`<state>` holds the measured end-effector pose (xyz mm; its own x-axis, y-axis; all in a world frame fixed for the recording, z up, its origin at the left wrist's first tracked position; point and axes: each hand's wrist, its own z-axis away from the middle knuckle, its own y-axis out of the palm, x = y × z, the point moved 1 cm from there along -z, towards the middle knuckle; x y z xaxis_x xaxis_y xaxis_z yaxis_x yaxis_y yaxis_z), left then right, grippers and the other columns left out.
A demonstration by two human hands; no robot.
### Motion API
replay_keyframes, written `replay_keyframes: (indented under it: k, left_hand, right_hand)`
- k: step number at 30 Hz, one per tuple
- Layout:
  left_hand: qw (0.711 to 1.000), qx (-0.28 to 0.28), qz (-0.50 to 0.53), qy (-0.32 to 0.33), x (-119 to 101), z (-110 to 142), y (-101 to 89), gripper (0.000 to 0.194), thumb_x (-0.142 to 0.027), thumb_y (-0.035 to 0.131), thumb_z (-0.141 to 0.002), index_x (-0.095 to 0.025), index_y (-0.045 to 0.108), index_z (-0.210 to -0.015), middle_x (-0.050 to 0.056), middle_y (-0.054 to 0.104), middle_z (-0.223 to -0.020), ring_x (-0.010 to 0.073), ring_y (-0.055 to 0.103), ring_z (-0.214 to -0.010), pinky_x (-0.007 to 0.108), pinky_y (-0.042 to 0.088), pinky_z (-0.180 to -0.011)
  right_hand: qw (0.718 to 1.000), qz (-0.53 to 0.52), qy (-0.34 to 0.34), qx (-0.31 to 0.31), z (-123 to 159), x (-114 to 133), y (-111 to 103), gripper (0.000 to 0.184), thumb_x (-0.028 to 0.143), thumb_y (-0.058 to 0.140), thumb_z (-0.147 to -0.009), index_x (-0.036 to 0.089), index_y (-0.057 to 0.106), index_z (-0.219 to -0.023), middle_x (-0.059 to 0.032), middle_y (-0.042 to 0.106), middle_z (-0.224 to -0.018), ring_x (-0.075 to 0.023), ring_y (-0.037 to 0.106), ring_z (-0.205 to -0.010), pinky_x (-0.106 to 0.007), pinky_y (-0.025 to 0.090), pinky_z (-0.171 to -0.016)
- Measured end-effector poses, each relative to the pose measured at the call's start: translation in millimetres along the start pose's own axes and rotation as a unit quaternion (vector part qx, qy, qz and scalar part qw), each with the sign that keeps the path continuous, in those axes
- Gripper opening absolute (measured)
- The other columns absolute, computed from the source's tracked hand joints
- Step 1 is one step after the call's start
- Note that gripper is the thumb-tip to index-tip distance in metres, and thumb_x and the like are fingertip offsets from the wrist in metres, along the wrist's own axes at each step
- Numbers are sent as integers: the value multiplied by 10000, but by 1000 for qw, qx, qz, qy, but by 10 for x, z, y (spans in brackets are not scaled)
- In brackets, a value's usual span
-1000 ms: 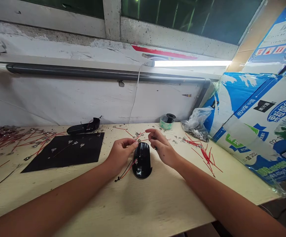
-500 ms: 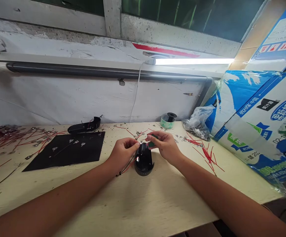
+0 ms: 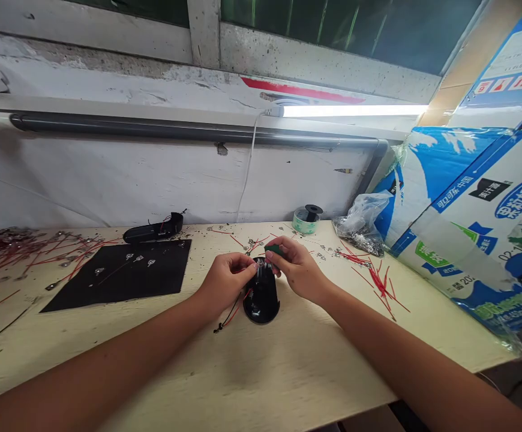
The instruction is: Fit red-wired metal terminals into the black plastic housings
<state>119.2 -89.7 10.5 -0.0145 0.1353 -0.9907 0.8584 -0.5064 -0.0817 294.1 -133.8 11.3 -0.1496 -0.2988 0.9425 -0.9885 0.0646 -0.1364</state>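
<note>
A black plastic housing [image 3: 261,300] with a rounded near end lies on the table in front of me. My left hand [image 3: 230,277] is at its far left side, thumb and forefinger pinched together at its upper edge; whatever is between the fingertips is too small to make out. My right hand [image 3: 300,269] is closed on a small green object [image 3: 275,249] at the housing's far right end. The green object's kind is hidden by the fingers. Red and black wires [image 3: 230,314] trail from under my left hand, left of the housing.
A black sheet [image 3: 126,279] bears several small metal tabs. Behind it rests another black housing [image 3: 153,230]. Red wires [image 3: 381,283] lie to the right, tangled ones [image 3: 9,255] at far left. A tape roll [image 3: 305,221], a plastic bag [image 3: 363,222] and a blue-white carton [image 3: 477,228] stand at the back right.
My right hand has moved slightly down and left, closer to the left fingertips, with the green object tilted. The housing has shifted a little to the left and toward me.
</note>
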Motion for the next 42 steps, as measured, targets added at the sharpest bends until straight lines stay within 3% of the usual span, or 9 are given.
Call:
replay_keyframes:
  k: [8,19,26,36,42]
  left_hand:
    - [999,18,-32,-12,28,25,11,270,-425,705,-791,-155,696,-786,0,588,-652,102,460,-530,236,354,-483]
    - [999,0,-37,5,45,22,8,223,-384,715,-773,-161,706,-780,-15,562,-609,113,466,-551,243,366,-517]
    - [1000,1,0,-3,52,16,16,262,-419,734,-764,-158,754,-776,61,711,-739,169,603,-659,270,455,-579]
    - [1000,13,1,-10,76,12,-1,280,-440,725,-789,-163,769,-782,60,716,-723,157,591,-603,258,436,-527]
    - [1000,16,-1,-2,91,-1,0,294,-460,738,-782,-170,782,-792,71,733,-748,171,615,-630,271,455,-548]
  right_hand:
    - [993,109,21,38,80,94,51,311,481,425,-1029,223,460,-860,23,573,-694,-125,454,-575,-280,375,-556]
    - [980,193,11,48,94,102,67,251,441,510,-990,222,500,-867,33,517,-678,-136,445,-602,-274,361,-544]
    - [987,144,58,53,96,62,70,326,480,492,-996,224,456,-799,37,510,-663,-119,429,-543,-266,349,-508]
    - [989,125,44,62,92,72,79,355,500,491,-998,213,479,-788,20,537,-703,-126,450,-605,-269,375,-554]
    - [988,123,65,64,86,23,74,384,529,490,-992,211,487,-777,25,521,-670,-113,409,-539,-258,328,-497]
